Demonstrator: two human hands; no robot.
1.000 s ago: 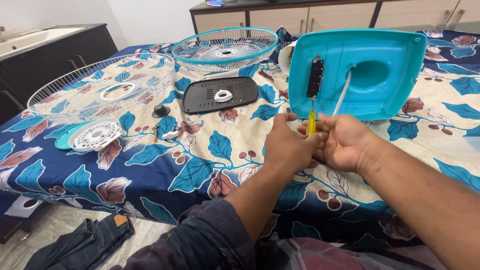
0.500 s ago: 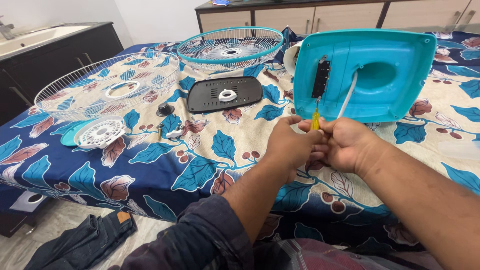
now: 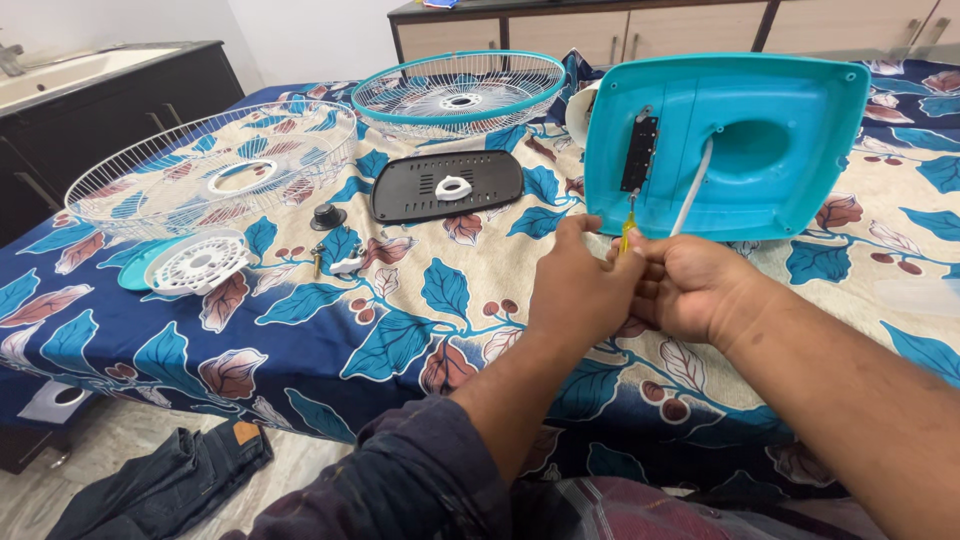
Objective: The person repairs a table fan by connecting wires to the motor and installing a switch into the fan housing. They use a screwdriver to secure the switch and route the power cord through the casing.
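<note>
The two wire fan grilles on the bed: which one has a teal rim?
The far grille, lying near the wooden cabinets, has the teal rim. The other grille, at the left nearer the black counter, is all white wire.

Both hands point(image 3: 640, 285) sit close together, and at 12 o'clock the upturned teal base point(image 3: 790, 150) with its white cord point(image 3: 692, 190) blocks the way directly. Toward 10 o'clock the black plate point(image 3: 447, 186) lies flat, and further at 9 o'clock small parts point(image 3: 335, 262) and a white disc point(image 3: 196, 264) lie scattered. Between these and the hands the bedsheet point(image 3: 470, 285) gives open room to pass.
</note>
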